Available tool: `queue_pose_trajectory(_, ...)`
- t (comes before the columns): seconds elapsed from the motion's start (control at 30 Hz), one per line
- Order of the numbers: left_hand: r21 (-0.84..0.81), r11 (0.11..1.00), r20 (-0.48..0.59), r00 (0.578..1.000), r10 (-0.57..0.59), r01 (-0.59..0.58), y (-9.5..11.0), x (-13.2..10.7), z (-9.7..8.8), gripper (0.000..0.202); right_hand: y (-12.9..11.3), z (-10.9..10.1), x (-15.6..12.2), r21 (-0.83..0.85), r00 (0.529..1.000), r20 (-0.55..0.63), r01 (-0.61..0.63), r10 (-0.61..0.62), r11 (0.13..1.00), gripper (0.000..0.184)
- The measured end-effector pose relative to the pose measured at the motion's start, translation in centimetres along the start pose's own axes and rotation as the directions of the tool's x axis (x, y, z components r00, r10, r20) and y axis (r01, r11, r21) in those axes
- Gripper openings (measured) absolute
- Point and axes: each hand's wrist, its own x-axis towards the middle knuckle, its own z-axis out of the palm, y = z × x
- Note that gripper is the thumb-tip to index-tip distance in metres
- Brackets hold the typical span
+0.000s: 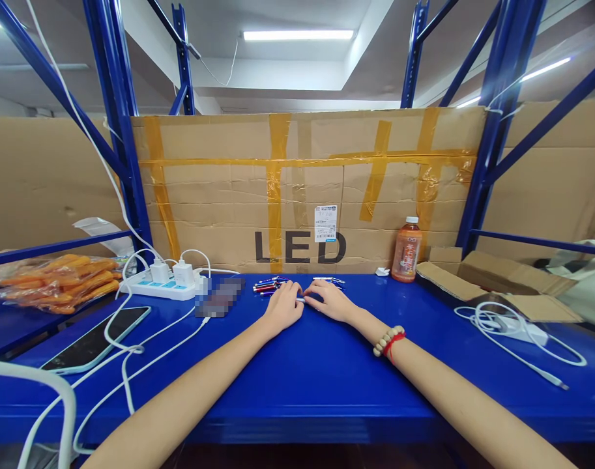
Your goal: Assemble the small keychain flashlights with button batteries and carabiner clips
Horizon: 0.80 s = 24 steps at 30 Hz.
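My left hand (283, 307) and my right hand (330, 301) meet over the middle of the blue shelf, fingertips nearly touching. Between them they pinch a slim, pale pen (300, 299), mostly covered by the fingers. Just behind my left hand lies a small pile of blue and dark red pens (268, 285). More pens (332, 281), with white and blue parts, lie behind my right hand. A bead bracelet (388, 341) and a red cord are on my right wrist.
A power strip (155, 286) with chargers and trailing white cables, a phone (96, 339) and bagged orange items (62, 283) are at left. To the right stand a drink bottle (407, 251), an open carton (493, 280) and a coiled cable (517, 329). Cardboard (219, 202) closes off the back.
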Motion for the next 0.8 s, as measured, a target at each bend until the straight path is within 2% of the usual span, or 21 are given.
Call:
queue_pose_trajectory(0.1,0.025,0.999,0.021,0.999,-0.045,0.044,-0.20,0.11,0.15,0.014,-0.22,-0.02,-0.01,0.018,0.998,0.036,0.041,-0.042,0.999,0.015)
queue_pose_trajectory(0.2,0.045,0.998,0.039,0.998,-0.051,0.049,-0.14,0.11,0.12,0.019,-0.32,-0.06,0.04,0.020,0.998,0.040,0.042,-0.042,0.999,0.014)
queue_pose_trajectory(0.53,0.050,0.998,0.028,0.999,-0.040,0.039,0.04,0.02,0.11,0.017,-0.73,-0.10,0.05,-0.040,0.998,0.030,-0.059,0.060,0.997,0.008)
queue_pose_trajectory(0.8,0.032,0.999,0.016,0.999,-0.031,0.031,0.20,-0.04,-0.05,0.015,-0.63,-0.06,0.03,-0.045,0.997,0.029,-0.076,0.077,0.996,0.009)
